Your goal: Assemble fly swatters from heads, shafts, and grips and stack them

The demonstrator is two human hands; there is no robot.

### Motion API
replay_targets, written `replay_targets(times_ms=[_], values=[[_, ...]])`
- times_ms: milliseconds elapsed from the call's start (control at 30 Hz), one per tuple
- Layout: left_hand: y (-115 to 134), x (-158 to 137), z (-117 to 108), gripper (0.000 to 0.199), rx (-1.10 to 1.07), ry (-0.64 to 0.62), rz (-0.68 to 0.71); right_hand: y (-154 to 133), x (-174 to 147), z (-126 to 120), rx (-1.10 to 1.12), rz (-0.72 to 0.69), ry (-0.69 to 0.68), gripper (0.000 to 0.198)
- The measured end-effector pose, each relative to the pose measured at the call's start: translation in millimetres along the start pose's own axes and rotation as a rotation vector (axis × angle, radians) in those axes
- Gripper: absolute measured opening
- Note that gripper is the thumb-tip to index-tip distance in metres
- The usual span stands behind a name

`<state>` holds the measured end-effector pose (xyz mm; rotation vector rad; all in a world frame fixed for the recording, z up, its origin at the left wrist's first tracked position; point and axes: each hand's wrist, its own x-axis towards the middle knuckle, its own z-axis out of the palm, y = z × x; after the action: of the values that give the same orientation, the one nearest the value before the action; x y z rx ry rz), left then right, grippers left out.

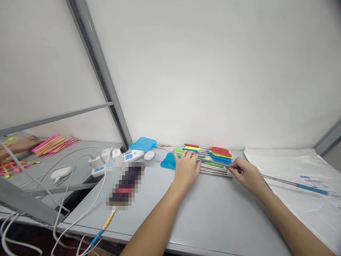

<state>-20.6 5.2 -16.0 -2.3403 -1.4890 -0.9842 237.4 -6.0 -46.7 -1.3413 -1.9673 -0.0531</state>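
A blue fly swatter (143, 143) with a long extended metal rod lies slantwise, its mesh head at the left and its blue handle (311, 188) at the right. My right hand (247, 174) is closed, pinching the rod between thumb and fingers. Further left, my left hand (186, 164) has its fingers bent over the same rod, above other swatters. Under and beside it lie a second blue swatter head (167, 161) and several metal rods (217, 173). Behind my hands is a stack of shortened swatters, with a red swatter head (221, 152) on top.
A white plastic sheet (298, 167) covers the right of the grey table (213, 217). On the left are a power strip (133, 155) with chargers, a blurred-out phone (125, 185), white cables and a metal post (101, 67). Another person's hand (25, 145) is beside pink and yellow strips (54, 145).
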Motion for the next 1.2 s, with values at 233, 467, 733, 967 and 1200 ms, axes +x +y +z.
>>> replay_targets(times_ms=[233,467,733,967,1200], values=[[5.4,0.4,-5.2,0.019,-0.049,0.047,0.027,0.5,1.3,-2.4,-0.023,-0.034,0.049,0.025],[13.2,-1.1,-6.2,0.019,-0.067,0.103,0.082,1.2,-1.5,-2.1,-0.187,-0.106,0.081,0.021],[5.5,1.5,-4.3,0.029,-0.024,0.058,0.097,-5.7,1.1,-19.4,-0.207,-0.159,0.145,0.016],[-22.8,12.4,-21.6,0.017,0.060,0.106,0.111,-0.2,-4.7,-82.0,-0.490,-0.174,0.150,0.022],[-63.6,21.2,-59.8,0.016,0.160,0.292,-0.075,14.2,-58.3,-86.8,-0.514,-0.075,0.024,0.033]])
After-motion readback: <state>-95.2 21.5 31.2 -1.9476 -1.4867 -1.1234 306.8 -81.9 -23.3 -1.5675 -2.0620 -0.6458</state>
